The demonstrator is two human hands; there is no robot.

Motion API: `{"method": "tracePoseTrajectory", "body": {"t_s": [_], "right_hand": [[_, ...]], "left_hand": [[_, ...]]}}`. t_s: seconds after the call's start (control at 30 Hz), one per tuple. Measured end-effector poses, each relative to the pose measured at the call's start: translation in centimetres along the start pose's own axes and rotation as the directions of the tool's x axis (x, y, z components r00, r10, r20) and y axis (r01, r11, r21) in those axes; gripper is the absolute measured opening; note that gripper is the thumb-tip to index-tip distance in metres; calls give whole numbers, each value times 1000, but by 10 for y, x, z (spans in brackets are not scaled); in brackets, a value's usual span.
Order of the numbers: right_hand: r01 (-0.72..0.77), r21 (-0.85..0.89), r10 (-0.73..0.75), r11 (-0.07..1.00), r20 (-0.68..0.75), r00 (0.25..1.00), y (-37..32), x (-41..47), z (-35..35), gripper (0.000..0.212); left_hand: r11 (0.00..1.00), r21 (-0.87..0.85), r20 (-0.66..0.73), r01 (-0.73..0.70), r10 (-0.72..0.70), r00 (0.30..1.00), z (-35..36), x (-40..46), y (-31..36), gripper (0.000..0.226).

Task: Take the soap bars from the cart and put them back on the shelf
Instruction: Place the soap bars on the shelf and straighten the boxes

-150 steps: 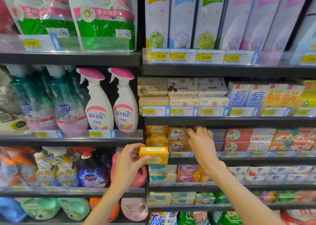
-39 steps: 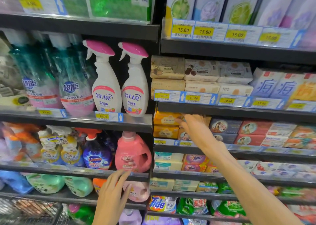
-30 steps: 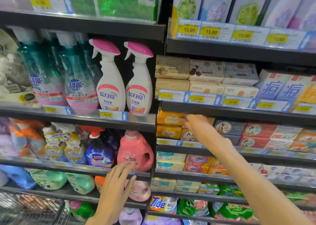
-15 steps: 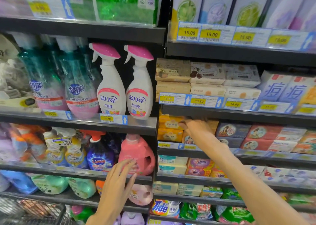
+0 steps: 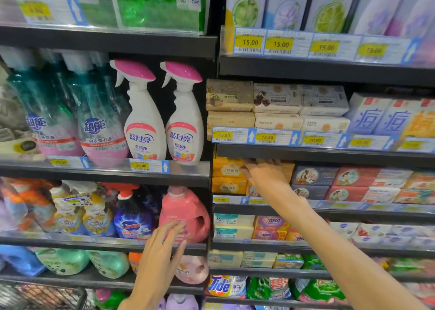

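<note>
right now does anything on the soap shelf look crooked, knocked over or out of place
Nothing stands out. The yellow soap boxes sit squarely stacked at the left end of their shelf, the right hand reaching in beside them. The left hand hovers open and empty. The spray bottles stand upright.

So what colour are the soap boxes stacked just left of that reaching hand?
Yellow-orange soap boxes, beside the right hand; the head view shows them.
</note>
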State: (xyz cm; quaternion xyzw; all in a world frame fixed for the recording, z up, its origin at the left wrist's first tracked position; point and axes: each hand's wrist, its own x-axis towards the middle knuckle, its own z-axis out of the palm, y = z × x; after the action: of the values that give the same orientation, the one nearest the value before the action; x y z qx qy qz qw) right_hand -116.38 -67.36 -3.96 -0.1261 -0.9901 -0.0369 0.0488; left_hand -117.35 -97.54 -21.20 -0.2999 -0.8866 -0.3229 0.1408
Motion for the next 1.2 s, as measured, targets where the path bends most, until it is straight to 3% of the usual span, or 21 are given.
{"method": "tracePoseTrajectory", "body": {"t_s": [0.2, 0.37, 0.57, 0.77, 0.9, 1.2], "right_hand": [[16, -44, -18, 999, -57, 998, 7, -4, 11, 52], [109, -56, -122, 992, -407, 905, 26, -38, 29, 50], [131, 51, -82, 990, -544, 835, 42, -81, 55, 43], [121, 102, -51, 987, -522, 852, 54, -106, 79, 37], [105, 78, -58, 991, -455, 888, 58, -99, 87, 48], [96, 61, -61, 993, -432, 900, 67, -87, 96, 49]], "left_hand": [[999, -9, 11, -38, 38, 999, -2, 5, 10, 45], [996, -26, 28, -80, 81, 996, -3, 11, 20, 44], [980, -71, 7, -188, 189, 982, 1, 24, 52, 38], [941, -75, -11, -329, 329, 944, 22, 47, 105, 46], [915, 41, 27, -401, 401, 916, 41, 75, 144, 48], [912, 247, 122, -329, 307, 944, 74, 109, 172, 53]]}}
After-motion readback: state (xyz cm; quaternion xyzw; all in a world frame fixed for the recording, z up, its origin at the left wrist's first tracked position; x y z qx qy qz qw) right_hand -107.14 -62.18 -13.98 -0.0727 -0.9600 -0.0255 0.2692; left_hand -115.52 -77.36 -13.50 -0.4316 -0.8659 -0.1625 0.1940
